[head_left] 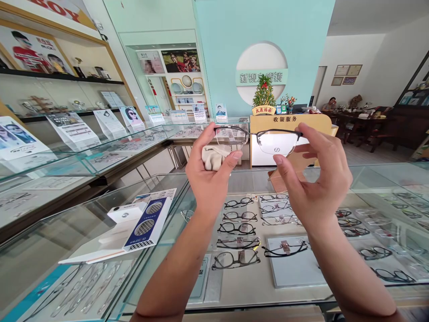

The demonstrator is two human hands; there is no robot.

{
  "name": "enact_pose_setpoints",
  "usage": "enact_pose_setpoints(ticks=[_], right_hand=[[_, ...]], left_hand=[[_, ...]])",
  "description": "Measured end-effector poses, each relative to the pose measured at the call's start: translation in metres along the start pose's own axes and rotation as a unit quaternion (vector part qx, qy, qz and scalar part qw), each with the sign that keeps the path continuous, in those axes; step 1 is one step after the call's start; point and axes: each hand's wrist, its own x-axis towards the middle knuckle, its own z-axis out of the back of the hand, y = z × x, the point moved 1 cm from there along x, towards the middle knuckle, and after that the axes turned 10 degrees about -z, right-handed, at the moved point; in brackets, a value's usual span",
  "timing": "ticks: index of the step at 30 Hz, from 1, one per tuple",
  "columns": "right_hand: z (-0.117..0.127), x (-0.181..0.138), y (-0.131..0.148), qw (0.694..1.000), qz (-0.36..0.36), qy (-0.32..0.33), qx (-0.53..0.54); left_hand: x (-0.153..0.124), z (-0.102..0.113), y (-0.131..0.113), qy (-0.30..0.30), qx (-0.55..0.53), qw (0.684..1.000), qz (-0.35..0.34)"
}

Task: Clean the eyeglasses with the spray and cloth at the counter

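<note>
I hold a pair of dark half-rim glasses [258, 139] up at chest height over a glass display counter [368, 176]. My left hand [211, 172] pinches the left lens between thumb and fingers, with a beige cleaning cloth [214, 156] bunched in the palm. My right hand [313, 179] grips the right end of the frame with fingertips, thumb below the lens. Both lenses are clear and face away from me.
Under the counter glass lie several rows of spectacle frames [238, 229] on trays. A white box [125, 213] and a blue-and-white card [147, 226] rest on the counter at left. Display cases with signs line the left wall. A cashier desk [288, 120] with a small tree stands ahead.
</note>
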Motion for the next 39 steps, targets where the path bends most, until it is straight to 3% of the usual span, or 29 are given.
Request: enact_pose_setpoints(ticks=[4,9,15,24,32,39], right_hand=[[-0.002,-0.001,0.0,1.0,0.002,0.006,0.011],[-0.005,0.0,0.002,1.0,0.007,0.007,0.008],[-0.007,-0.001,-0.002,0.997,-0.05,0.052,-0.003],[-0.007,-0.001,-0.005,0.991,-0.083,0.098,0.025],[-0.008,0.0,-0.006,0.989,-0.094,0.113,0.017],[-0.007,-0.002,-0.003,0.991,-0.093,0.089,0.033]], left_hand=[[0.0,-0.002,0.0,-0.01,0.02,0.999,-0.023],[-0.003,-0.004,-0.001,-0.071,0.051,0.995,-0.052],[-0.007,-0.003,-0.003,-0.106,0.088,0.987,-0.082],[-0.007,-0.002,-0.006,-0.098,0.114,0.986,-0.077],[-0.008,-0.003,-0.001,-0.109,0.137,0.975,-0.134],[-0.009,-0.005,0.007,-0.087,0.114,0.986,-0.084]])
